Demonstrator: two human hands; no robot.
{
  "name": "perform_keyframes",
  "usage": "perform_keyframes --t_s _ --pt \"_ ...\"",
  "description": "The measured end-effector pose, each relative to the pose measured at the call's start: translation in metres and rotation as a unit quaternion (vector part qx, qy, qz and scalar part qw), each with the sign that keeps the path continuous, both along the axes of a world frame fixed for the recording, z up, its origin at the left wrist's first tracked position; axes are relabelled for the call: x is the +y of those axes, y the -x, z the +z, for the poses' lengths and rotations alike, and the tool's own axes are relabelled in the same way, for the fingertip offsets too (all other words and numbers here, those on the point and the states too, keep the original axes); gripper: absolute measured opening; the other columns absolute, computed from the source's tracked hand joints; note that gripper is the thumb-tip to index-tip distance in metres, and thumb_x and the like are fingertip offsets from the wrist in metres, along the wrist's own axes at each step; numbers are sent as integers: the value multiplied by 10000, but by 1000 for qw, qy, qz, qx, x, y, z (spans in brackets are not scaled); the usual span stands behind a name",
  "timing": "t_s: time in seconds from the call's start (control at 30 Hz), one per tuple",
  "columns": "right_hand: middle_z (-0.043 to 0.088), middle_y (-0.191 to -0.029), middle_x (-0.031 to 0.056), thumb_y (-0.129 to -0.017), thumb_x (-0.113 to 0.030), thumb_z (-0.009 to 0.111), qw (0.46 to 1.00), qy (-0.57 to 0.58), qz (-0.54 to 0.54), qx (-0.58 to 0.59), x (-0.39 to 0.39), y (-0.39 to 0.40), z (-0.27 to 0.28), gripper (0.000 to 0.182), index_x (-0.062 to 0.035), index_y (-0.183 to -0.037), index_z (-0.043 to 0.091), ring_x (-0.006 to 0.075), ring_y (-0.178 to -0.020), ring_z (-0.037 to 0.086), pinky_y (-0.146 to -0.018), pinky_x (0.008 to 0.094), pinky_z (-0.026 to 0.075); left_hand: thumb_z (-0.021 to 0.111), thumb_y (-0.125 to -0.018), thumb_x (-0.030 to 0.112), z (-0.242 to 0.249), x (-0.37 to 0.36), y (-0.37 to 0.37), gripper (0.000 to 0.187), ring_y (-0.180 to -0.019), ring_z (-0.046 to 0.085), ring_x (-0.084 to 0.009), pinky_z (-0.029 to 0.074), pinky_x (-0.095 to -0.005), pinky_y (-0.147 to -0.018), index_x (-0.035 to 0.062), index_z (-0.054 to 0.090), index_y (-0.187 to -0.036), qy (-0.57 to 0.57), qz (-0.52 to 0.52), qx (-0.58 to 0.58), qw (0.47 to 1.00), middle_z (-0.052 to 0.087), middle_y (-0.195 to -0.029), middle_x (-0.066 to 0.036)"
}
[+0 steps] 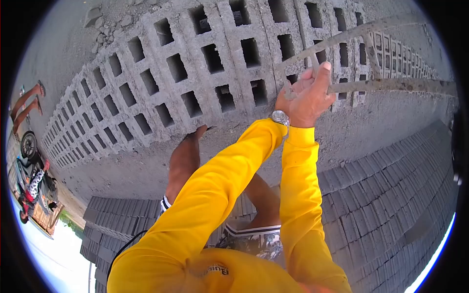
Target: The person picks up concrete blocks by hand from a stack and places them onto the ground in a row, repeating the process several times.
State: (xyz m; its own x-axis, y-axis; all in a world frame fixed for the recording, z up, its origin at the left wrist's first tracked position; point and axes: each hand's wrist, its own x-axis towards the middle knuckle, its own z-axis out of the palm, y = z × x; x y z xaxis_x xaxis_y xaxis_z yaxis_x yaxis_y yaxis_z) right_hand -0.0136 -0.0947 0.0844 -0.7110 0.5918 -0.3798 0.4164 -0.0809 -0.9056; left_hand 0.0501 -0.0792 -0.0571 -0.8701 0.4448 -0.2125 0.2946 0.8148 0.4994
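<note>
My left hand point(284, 100), with a wristwatch point(279, 117) at its wrist, is bent close against my right hand. Its fingers look curled and are partly covered, so what they hold cannot be made out. My right hand point(313, 100) is closed around the near end of a dusty two-barred frame point(391, 86), one finger or thumb pointing up. The long bars run off to the right, joined by a cross piece point(373, 56). Under both hands lies a long row of grey hollow concrete blocks point(229, 58), their square holes facing up.
Behind my legs stand stacked grey blocks point(381, 195). More hollow blocks point(400, 53) continue at the far right. Rubble point(102, 34) lies at upper left. At the left edge are a motorcycle point(29, 151), a person point(34, 188) and another person's legs point(27, 105).
</note>
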Motion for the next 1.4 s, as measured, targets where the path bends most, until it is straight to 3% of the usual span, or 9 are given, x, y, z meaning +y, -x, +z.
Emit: perform_keyframes --t_s 0.13,0.33,0.43,0.57,0.63,0.77,1.0,1.17,1.4 --pt "451 -562 36 -979 -406 524 983 59 -35 171 59 -49 44 479 -8 -713 542 119 -514 424 -514 253 334 613 -807 160 4 -5 -5 200 -773 672 -310 359 -458 -1011 68 723 -666 16 -40 30 999 699 -719 -157" --pt "441 -552 19 -974 -374 525 956 26 -261 131 126 -156 14 459 -23 -679 516 103 -471 378 -491 257 322 709 -722 281 19 -5 2 227 -783 674 -311 356 -407 -974 59 717 -670 99 -90 5 991 704 -744 -177" --pt "425 -550 -11 -961 -353 548 889 93 -446 36 127 -201 -29 429 -38 -671 517 88 -453 358 -469 260 311 771 -687 386 20 2 5 367 -756 685 -331 377 -384 -952 24 715 -687 157 -92 -9 983 700 -756 -216" --pt "422 -563 -28 -945 -347 578 791 205 -575 41 116 -253 -95 409 -51 -669 517 78 -460 366 -466 253 318 814 -685 421 56 -2 18 489 -635 664 -299 474 -362 -626 -49 680 -687 201 -142 38 968 676 -665 -203" --pt "426 -569 -27 -940 -356 589 761 241 -600 52 112 -264 -118 413 -55 -667 516 77 -465 371 -464 251 322 818 -677 435 61 -13 31 555 -581 585 -336 468 -421 -645 -57 574 -597 108 -97 -74 987 613 -630 -227" --pt "485 -599 -16 -961 -326 567 691 266 -668 71 129 -236 -125 402 -45 -674 548 77 -470 378 -461 256 329 857 -684 388 77 0 28 581 -567 443 -198 415 -361 -553 -36 476 -569 147 -64 -118 980 500 -587 -97" --pt "535 -587 10 -944 -313 568 802 185 -558 109 125 -193 -178 403 -51 -637 572 117 -573 496 -580 276 400 873 -701 310 78 6 21 602 -555 339 -121 310 -315 -482 16 373 -540 122 -41 -124 984 386 -573 9" --pt "569 -601 19 -914 -350 596 790 253 -559 6 83 -181 -217 419 -44 -628 608 151 -576 510 -625 331 424 876 -704 298 70 -7 26 619 -540 304 -111 262 -315 -466 42 341 -528 89 -73 -111 987 337 -560 28" --pt "456 -552 -20 -931 -345 587 776 207 -576 152 138 -206 -168 389 -40 -691 578 80 -471 410 -473 253 326 873 -697 320 79 3 20 620 -536 328 -130 297 -323 -472 23 357 -525 126 -35 -127 983 373 -544 5"
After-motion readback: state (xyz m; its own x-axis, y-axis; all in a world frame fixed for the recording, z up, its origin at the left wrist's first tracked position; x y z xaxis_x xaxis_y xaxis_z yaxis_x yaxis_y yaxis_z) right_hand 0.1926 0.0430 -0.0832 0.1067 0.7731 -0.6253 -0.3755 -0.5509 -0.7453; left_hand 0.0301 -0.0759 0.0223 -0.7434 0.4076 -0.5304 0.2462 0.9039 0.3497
